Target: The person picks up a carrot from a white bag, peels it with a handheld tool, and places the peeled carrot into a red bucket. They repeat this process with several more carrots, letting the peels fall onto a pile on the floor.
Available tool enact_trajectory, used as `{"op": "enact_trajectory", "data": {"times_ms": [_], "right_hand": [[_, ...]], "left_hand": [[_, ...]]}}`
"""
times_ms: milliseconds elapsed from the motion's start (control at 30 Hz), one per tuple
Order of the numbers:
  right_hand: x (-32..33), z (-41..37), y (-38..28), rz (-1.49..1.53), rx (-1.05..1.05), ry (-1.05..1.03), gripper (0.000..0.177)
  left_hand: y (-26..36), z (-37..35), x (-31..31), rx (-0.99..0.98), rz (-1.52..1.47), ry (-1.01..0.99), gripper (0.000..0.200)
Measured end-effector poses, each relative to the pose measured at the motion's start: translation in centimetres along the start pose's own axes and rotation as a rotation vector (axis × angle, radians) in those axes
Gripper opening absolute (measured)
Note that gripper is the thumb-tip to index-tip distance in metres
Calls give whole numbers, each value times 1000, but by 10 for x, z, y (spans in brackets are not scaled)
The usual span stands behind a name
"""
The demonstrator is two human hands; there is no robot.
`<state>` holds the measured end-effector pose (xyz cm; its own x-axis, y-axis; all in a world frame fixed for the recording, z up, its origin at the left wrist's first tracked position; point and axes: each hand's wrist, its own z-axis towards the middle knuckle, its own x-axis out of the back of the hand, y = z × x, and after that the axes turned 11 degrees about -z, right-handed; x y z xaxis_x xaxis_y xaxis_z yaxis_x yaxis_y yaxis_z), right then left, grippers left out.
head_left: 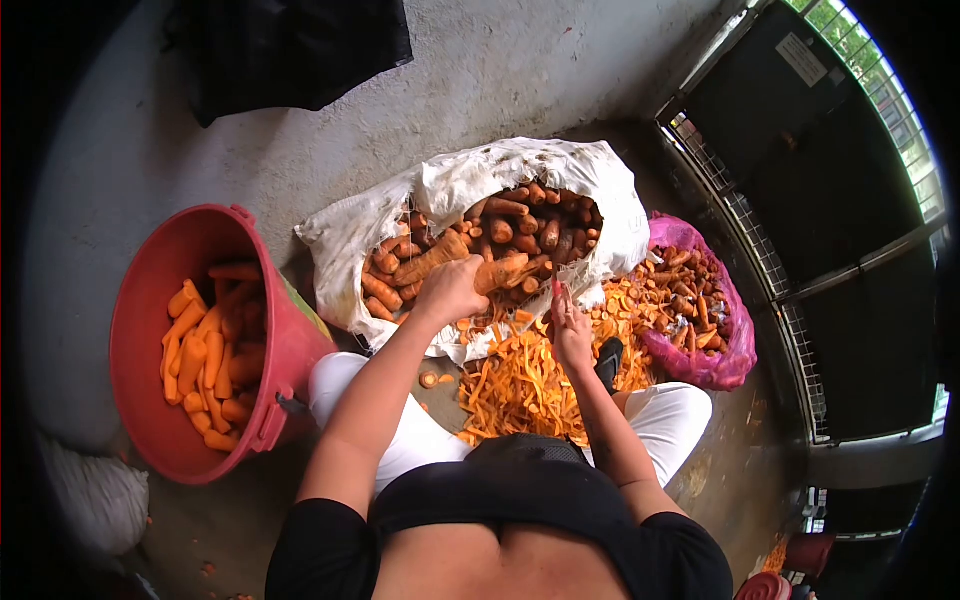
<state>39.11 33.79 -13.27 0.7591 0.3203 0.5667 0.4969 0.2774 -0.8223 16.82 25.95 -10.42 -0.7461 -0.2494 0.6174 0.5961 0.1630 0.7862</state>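
My left hand [452, 292] is wrapped round one end of a carrot [503, 271], whose other end points right toward my right hand [571, 335]. The fingers of my right hand are closed on a small red-handled tool [557, 290], probably a peeler; its blade is too small to make out. Both hands are in front of a torn white sack [475, 165] full of unpeeled carrots [525, 225]. Below them lies a heap of orange peelings [520, 385] on the floor.
On the left a red bucket [190, 465] holds peeled carrots [200, 350]. A pink bag [735, 345] with carrot pieces stands right of the sack. Black cloth [290, 50] hangs on the wall. Dark gate panels [810, 180] are at the right.
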Motion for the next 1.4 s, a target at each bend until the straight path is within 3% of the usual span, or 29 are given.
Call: {"op": "enact_trajectory", "data": {"times_ms": [200, 233, 367, 567, 767, 867, 1067, 1200, 1233, 1267, 1333, 1400], "right_hand": [[-6, -2, -3, -173, 151, 84, 50], [-1, -4, -10, -214, 45, -19, 33], [-1, -4, -4, -302, 83, -38, 38], [3, -6, -17, -263, -77, -159, 40], [-1, -8, -16, -320, 32, -132, 35], [-10, -8, 1, -280, 153, -54, 41], [-5, -10, -11, -348, 22, -161, 32], [-22, -12, 54, -600, 114, -205, 38], [-19, -26, 74, -687, 73, -288, 39], [-18, -35, 96, -772, 42, -365, 41], [-19, -47, 160, -651, -461, -389, 54], [-17, -45, 178, -669, -437, -282, 61]], "left_hand": [[5, 0, -3, -139, 164, 26, 38], [3, 1, -4, -158, 188, 32, 38], [4, 2, -4, -183, 246, 27, 38], [10, 1, -3, -152, 271, -6, 39], [8, 1, -6, -171, 283, 19, 39], [9, 1, -5, -170, 289, 2, 38], [7, -4, -6, -218, 297, 51, 37], [12, -6, -10, -147, 24, 180, 36], [25, -9, -6, -213, -49, 343, 37], [25, -10, -3, -215, -52, 346, 38], [21, -9, 5, -213, -66, 379, 38], [7, -9, 2, -176, -147, 337, 37]]}}
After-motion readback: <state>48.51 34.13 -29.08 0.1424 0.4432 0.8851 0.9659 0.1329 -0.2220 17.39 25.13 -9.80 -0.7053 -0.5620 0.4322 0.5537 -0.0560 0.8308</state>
